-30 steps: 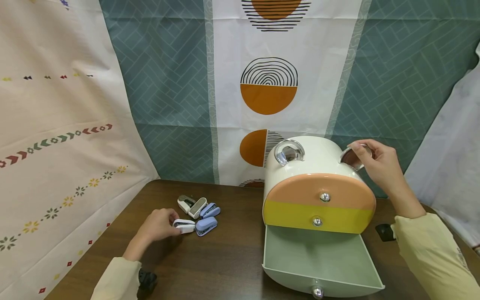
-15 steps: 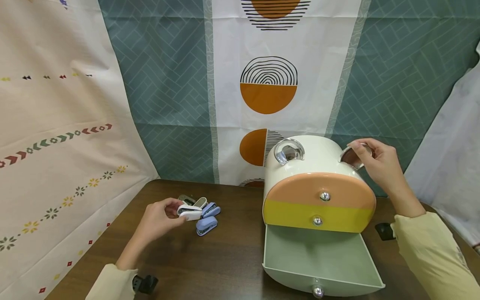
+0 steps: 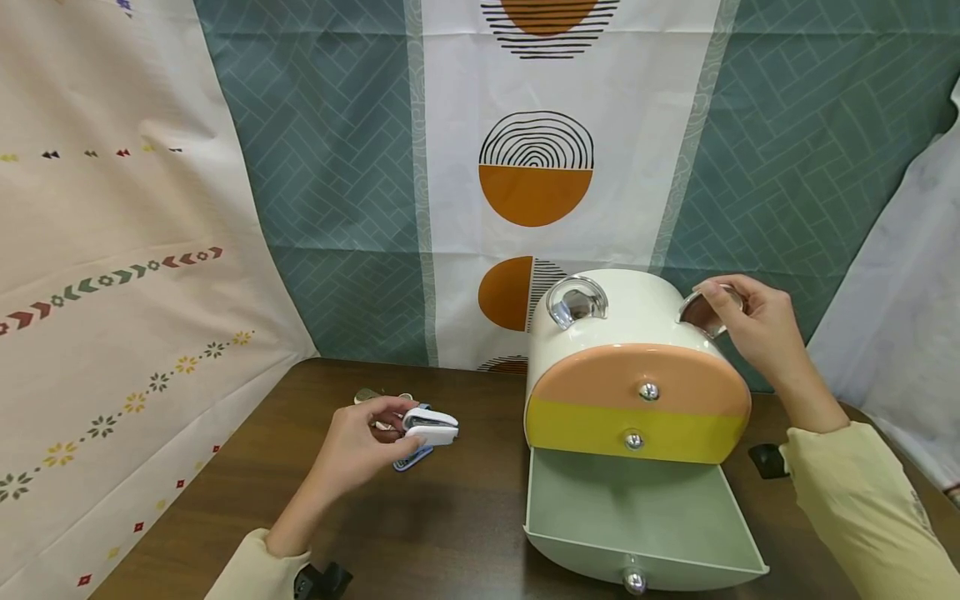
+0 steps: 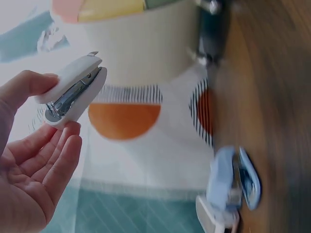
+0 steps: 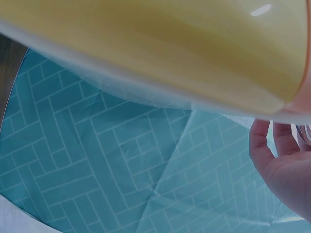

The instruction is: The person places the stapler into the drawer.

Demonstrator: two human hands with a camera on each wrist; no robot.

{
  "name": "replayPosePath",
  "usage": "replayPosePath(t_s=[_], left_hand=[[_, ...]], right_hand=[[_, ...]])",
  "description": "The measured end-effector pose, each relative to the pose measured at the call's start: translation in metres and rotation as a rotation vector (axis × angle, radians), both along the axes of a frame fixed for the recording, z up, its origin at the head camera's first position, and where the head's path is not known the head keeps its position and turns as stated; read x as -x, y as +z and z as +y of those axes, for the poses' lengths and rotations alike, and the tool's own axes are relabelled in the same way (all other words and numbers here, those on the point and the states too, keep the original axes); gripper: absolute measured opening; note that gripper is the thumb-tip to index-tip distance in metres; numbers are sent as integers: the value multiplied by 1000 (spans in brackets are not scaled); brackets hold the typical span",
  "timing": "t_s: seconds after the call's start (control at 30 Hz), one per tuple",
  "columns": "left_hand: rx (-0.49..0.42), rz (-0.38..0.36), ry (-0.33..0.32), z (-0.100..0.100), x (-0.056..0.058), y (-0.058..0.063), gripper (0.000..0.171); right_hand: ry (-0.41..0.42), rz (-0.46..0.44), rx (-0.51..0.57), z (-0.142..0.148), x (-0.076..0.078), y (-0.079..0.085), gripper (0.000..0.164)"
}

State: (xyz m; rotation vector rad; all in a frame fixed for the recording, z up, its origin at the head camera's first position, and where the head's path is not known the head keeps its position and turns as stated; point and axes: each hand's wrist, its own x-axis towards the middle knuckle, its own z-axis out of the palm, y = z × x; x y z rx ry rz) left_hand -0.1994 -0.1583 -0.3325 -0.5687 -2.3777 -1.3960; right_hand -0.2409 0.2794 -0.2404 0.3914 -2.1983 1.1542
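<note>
My left hand (image 3: 360, 446) pinches a small white stapler (image 3: 431, 427) between thumb and fingers, held above the table. The left wrist view shows the stapler's metal inside (image 4: 73, 97) between its two white halves. Below and behind that hand, a blue stapler (image 3: 412, 460) lies partly hidden. My right hand (image 3: 765, 329) grips the silver ear-shaped piece (image 3: 697, 318) on the right top of a rounded cream drawer box (image 3: 637, 308). Its green bottom drawer (image 3: 577, 557) stands pulled out, and no items show inside.
A matching silver ear (image 3: 577, 302) sits on the box's left top. The orange drawer (image 3: 600, 383) and yellow drawer (image 3: 577, 429) are closed. More small staplers lie behind the left hand, mostly covered. Patterned cloth (image 3: 352, 167) hangs behind the brown table (image 3: 465, 517).
My left hand has lifted the white stapler off the table and carried it to the right, over the other staplers. The right hand stays on the silver ear.
</note>
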Motion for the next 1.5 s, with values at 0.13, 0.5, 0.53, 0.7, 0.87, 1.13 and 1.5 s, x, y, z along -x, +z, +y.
replayPosePath(t_s=[0.13,0.5,0.53,0.7,0.87,1.13,1.5], left_hand=[[-36,2,-67,17,-6,2,33],[4,2,-221,64,-16,-2,35],[7,2,-236,68,-17,-3,35],[47,38,-304,89,-20,-6,35],[81,77,-359,107,-20,-9,35],[304,220,-383,133,-20,-11,34],[620,170,-468,171,-16,-16,30]], right_hand=[[-1,0,2,0,0,-1,13],[22,21,17,-1,0,-1,9],[23,24,18,-1,0,-1,9],[24,32,18,-1,1,0,9],[-7,23,6,-1,0,0,8],[-16,17,6,-1,-1,0,8],[0,18,12,1,2,-1,10]])
